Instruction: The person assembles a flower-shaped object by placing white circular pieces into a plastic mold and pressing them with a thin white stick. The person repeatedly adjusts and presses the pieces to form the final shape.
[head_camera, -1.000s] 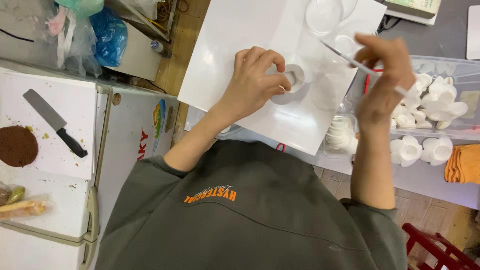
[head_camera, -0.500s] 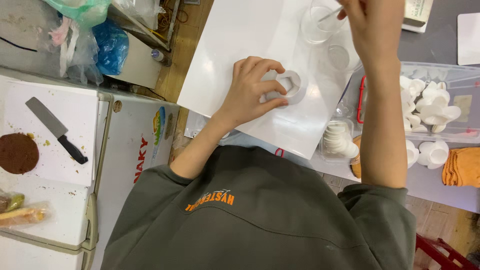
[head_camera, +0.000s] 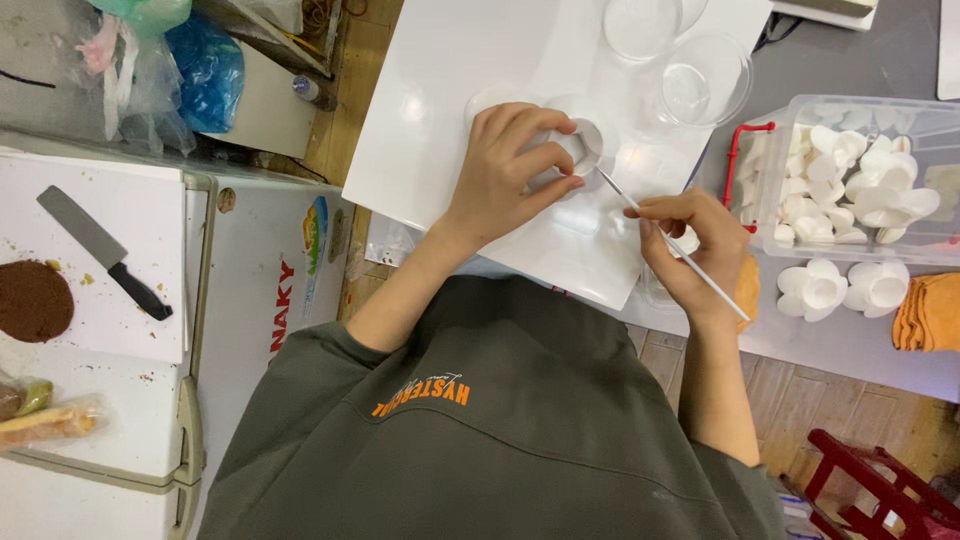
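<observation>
R hand (head_camera: 690, 250) dropped from bowls, gripping thin brush (head_camera: 672, 244); L hand (head_camera: 510, 170) pinching white ring (head_camera: 580, 145).

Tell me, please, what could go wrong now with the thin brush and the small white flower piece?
1. The left hand pinches the white flower piece tightly; a soft piece might get dented.
2. The thin brush in the right hand points close to the left fingers, so a slip might poke them.
3. The clear bowls stand nearby; a wide reach might knock them.
</observation>
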